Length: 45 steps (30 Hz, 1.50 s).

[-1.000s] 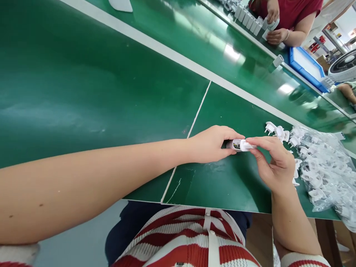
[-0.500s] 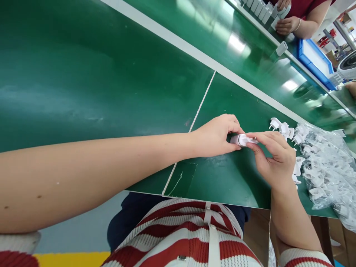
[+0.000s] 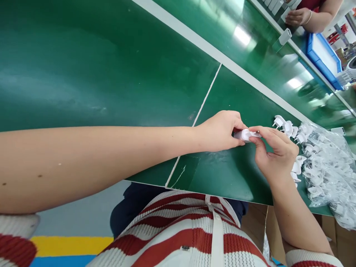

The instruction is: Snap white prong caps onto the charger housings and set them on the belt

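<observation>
My left hand [image 3: 222,130] pinches a small white charger body [image 3: 242,136] between thumb and fingers, just above the green table. From the right, the thumb and index finger of my right hand [image 3: 278,150] close on a white plug head [image 3: 253,134] at the end of that body. A metal pin shows by the right fingertips. The two white pieces touch; whether they are locked together I cannot tell. Just beyond my right hand, several loose white plug heads [image 3: 287,127] lie on the table.
A clear plastic bag [image 3: 325,167] full of white plug heads lies at the table's right. Behind the pale strip runs a shiny green surface [image 3: 250,48] with a white block [image 3: 285,36] on it. Farther back are a blue tray [image 3: 313,55] and a co-worker's hand [image 3: 299,17].
The plug head now sits closer against the charger body; the dark gap between them no longer shows. Both hands keep their pinch, and the whole view has shifted slightly.
</observation>
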Motion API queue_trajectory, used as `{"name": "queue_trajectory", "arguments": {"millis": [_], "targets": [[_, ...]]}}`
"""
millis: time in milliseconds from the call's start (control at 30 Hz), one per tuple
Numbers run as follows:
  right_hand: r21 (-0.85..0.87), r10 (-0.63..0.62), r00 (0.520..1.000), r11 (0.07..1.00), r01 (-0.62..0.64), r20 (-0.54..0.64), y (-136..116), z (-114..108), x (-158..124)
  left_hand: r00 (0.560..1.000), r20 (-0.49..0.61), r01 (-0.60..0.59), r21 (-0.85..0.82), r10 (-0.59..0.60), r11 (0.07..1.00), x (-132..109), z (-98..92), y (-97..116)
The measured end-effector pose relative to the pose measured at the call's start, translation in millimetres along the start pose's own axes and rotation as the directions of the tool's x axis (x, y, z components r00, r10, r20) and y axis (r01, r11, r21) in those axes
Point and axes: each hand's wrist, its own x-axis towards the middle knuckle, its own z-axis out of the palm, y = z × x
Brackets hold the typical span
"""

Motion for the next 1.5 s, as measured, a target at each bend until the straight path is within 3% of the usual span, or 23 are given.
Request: {"name": "queue_trajectory", "arguments": {"millis": [233,467,600,933,1067,1233,1400,1500], "targets": [[-0.018,0.056,0.993,0.998,-0.058,-0.103,-2.5,11.1,-10.4,0.999,-0.018,-0.036,0.017,0.037,0.999,-1.6,3.0,-2.6],[0.23,0.177,0.969,0.949,-0.214,0.171,8.6,-13.8,6.9,0.999,0.014,-0.04,-0.001,0.04,0.999,0.7,1.3,-4.1],[0.232,0.217,0.969,0.943,-0.239,0.116,7.5,-10.5,11.1,0.999,0.007,-0.033,0.005,0.033,0.999,1.2,2.5,-2.9],[0.226,0.225,0.974,0.949,-0.22,0.0,11.3,10.6,-8.4,0.999,0.0,-0.051,0.037,0.051,0.998,-1.1,6.4,-1.9],[0.349,0.301,0.951,0.9,-0.262,-0.064,15.0,24.8,-21.2,0.997,-0.008,-0.072,0.049,0.072,0.996,-2.3,6.2,-3.5],[0.493,0.325,0.946,0.822,-0.284,0.001,14.4,29.1,-28.6,0.999,-0.004,-0.051,0.028,0.051,0.998,-0.5,4.3,-6.2],[0.402,0.315,0.949,0.873,-0.277,-0.03,9.9,20.5,-25.1,0.998,0.009,-0.063,0.013,0.062,0.998,-2.3,3.2,-9.0],[0.422,0.242,0.97,0.88,-0.217,-0.005,13.4,16.6,-21.5,0.998,0.003,-0.058,0.025,0.058,0.998,-3.8,2.6,-9.4]]}}
